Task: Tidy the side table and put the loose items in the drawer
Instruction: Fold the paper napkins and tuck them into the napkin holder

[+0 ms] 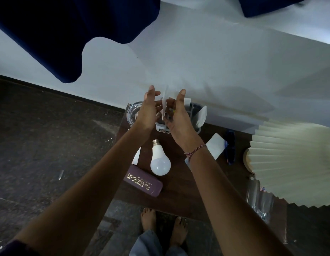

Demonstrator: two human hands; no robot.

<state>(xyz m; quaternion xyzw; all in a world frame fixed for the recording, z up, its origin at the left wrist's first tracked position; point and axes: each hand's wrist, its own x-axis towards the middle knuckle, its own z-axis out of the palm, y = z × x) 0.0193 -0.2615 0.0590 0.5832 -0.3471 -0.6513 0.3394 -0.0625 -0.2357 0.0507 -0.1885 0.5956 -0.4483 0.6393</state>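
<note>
**Above the table, both hands up with a paper slip**

Over the back of the table the two hands meet in mid-air, and between them is a white slip, lifted well clear of the wood. The right hand has its fingers curled in on the slip with the thumb standing up, so that one is pinching it. The left hand comes in from the other side with fingers stretched toward the paper. It touches, but whether it actually grips I cannot tell. Looks like the slip is being straightened or folded before it goes away, which would explain holding it up high where both hands can work it.

Right under the hands sits a grey tray with more paper poking out, and a glass ashtray is just beside it. The loose stuff is still out: a bulb on its side, a purple case touching it, a white card and blue sunglasses over by the lamp. No drawer in view, so plenty left to do, I'd say
</note>
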